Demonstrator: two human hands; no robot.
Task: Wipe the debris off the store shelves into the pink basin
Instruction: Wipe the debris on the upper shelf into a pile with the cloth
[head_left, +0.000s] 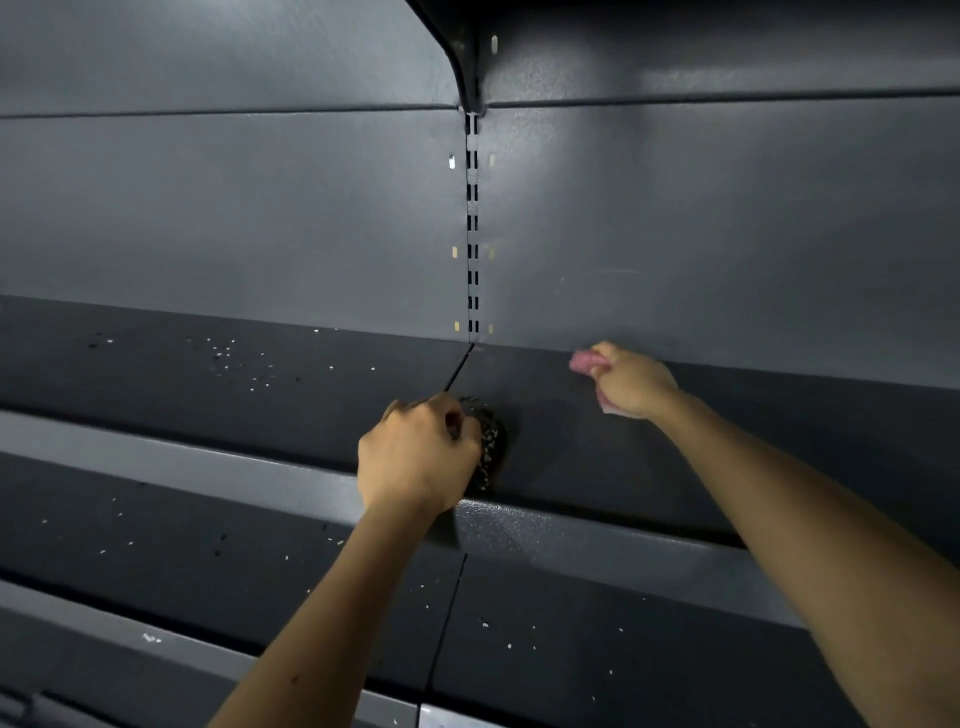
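Two hands at work on a dark grey store shelf, debris present.

The right hand (631, 382) is seen clenched around a pink cloth (584, 361), which is pressed on the upper shelf (597, 447) near the back panel (701, 234), right of the slotted upright (472, 223). The left hand (415, 452) is closed in a fist around a dark, mesh-like object (488, 441), held at the shelf's front lip (597, 540) just right of the seam between shelf sections. White and dark debris specks (228, 356) are scattered on the upper shelf's left section and on the lower shelf (156, 540). The pink basin cannot be seen in this view.
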